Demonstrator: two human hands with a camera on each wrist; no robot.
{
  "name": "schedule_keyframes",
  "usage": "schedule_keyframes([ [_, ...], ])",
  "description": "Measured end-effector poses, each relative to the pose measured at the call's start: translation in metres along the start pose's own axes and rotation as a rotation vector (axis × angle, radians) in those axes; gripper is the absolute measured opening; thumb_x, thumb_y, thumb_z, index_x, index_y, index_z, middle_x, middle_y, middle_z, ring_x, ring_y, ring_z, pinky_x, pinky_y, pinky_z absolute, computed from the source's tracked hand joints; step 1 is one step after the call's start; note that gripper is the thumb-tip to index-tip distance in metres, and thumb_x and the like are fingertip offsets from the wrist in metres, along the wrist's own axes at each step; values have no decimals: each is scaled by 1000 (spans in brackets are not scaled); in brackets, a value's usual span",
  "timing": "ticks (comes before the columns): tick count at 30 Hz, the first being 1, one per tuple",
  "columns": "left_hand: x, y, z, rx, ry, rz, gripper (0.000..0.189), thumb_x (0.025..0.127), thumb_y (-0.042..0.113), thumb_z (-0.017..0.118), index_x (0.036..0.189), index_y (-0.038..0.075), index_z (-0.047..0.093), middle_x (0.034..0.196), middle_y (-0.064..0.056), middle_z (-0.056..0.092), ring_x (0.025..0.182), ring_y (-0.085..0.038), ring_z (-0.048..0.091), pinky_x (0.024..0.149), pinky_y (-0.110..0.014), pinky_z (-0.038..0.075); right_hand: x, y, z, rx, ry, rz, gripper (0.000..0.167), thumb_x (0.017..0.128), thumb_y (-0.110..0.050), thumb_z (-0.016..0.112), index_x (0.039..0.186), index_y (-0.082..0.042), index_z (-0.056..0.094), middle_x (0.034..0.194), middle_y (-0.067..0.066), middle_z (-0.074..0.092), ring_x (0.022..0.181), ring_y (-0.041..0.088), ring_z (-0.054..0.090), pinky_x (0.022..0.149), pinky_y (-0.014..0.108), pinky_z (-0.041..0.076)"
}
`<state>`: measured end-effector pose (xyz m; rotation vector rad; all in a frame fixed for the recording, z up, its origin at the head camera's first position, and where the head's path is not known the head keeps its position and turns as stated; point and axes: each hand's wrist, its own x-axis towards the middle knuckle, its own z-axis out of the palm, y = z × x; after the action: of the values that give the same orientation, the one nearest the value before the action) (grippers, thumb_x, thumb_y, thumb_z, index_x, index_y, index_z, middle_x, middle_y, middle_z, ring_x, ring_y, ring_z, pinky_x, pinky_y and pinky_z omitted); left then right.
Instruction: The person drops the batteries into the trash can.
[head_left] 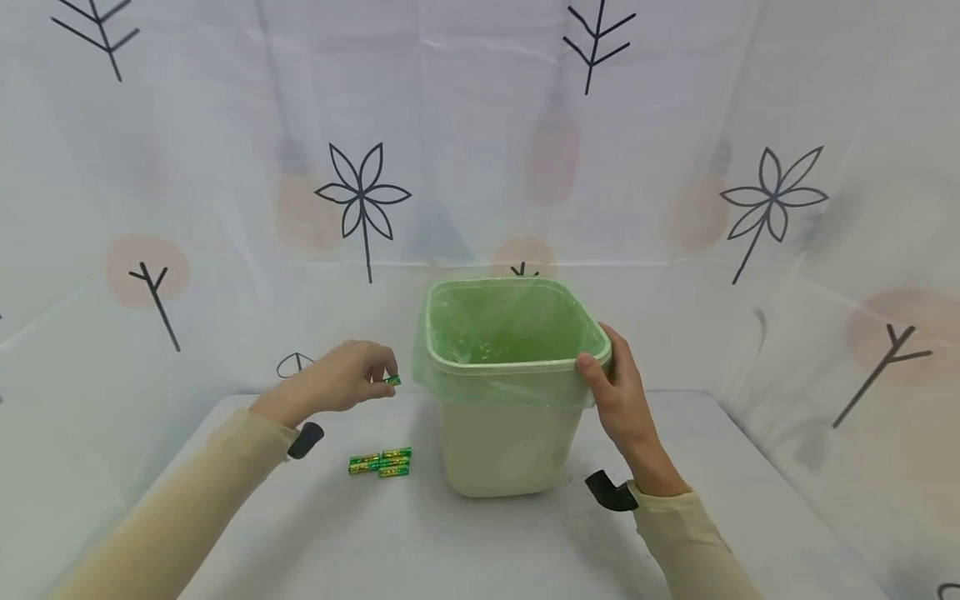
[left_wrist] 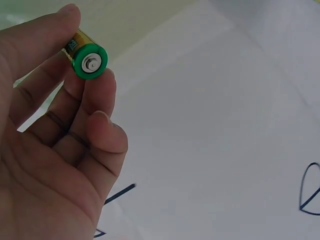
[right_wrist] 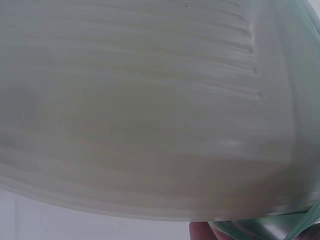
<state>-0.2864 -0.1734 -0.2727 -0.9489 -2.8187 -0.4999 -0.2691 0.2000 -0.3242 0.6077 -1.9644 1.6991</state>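
L hand [head_left: 345,377] pinches batt [left_wrist: 89,59] (R hand [head_left: 621,393] on bin [head_left: 510,454]).

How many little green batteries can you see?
6: one battery in the left hand, and five other batteries on the table, left of the bin, two beside three. The bin's bottom is hidden, so more could be inside.
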Motion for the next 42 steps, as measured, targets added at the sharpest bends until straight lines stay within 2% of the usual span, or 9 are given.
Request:
schedule_keyframes([
  [8,22,18,-31,-5,52,35,12,85,16,72,95,12,67,76,3,58,70,-14,52,64,-31,46,-1,1,0,8,9,4,52,97,-15,52,146,-13,34,131,16,45,108,20,47,90,23,38],
  [15,37,36,-53,-68,97,26,11,86,14,70,96,10,66,78,0,61,71,-17,54,65,-33,47,-2,2,1,6,-5,0,52,97,-15,52,146,-13,33,130,18,45,107,20,48,89,24,39],
  [19,44,40,-59,-94,89,26,9,88,9,66,97,8,66,83,-3,65,75,-17,59,69,-35,50,-2,1,2,11,-1,4,52,97,-15,52,146,-13,33,129,19,45,106,20,48,88,24,39],
  [23,44,36,-59,-100,90,-28,9,89,11,66,98,8,66,88,-3,66,81,-18,60,73,-36,51,-2,1,2,7,0,12,52,97,-16,52,146,-13,33,130,18,45,107,20,48,89,24,39],
  [27,40,29,-57,-92,88,-73,11,89,15,67,98,10,66,86,-2,64,80,-19,58,73,-36,49,-1,0,1,0,8,12,53,97,-18,53,146,-13,34,130,16,46,107,20,48,90,24,38],
  [31,34,25,-50,-87,58,-60,13,87,16,68,99,10,67,81,-1,62,77,-19,55,70,-34,48,1,0,-1,-6,23,9,53,96,-19,54,145,-13,35,129,16,47,107,19,47,90,24,37],
  [34,29,23,-37,-88,15,-35,14,86,15,69,99,10,67,79,1,61,75,-17,55,68,-33,49,2,-1,-2,1,23,12,53,96,-19,54,145,-13,35,129,15,46,108,19,47,91,25,37],
  [39,15,25,2,-121,-72,38,14,84,13,71,97,10,66,78,5,60,71,-12,56,63,-28,50,3,-1,-1,8,23,14,52,96,-18,54,145,-13,36,130,15,46,109,19,47,91,25,37],
  [42,5,32,34,-147,-105,123,13,82,13,73,92,11,66,76,7,57,69,-8,53,62,-24,48,3,-1,0,6,19,14,52,96,-19,54,145,-13,36,130,16,46,109,19,47,91,25,37],
])
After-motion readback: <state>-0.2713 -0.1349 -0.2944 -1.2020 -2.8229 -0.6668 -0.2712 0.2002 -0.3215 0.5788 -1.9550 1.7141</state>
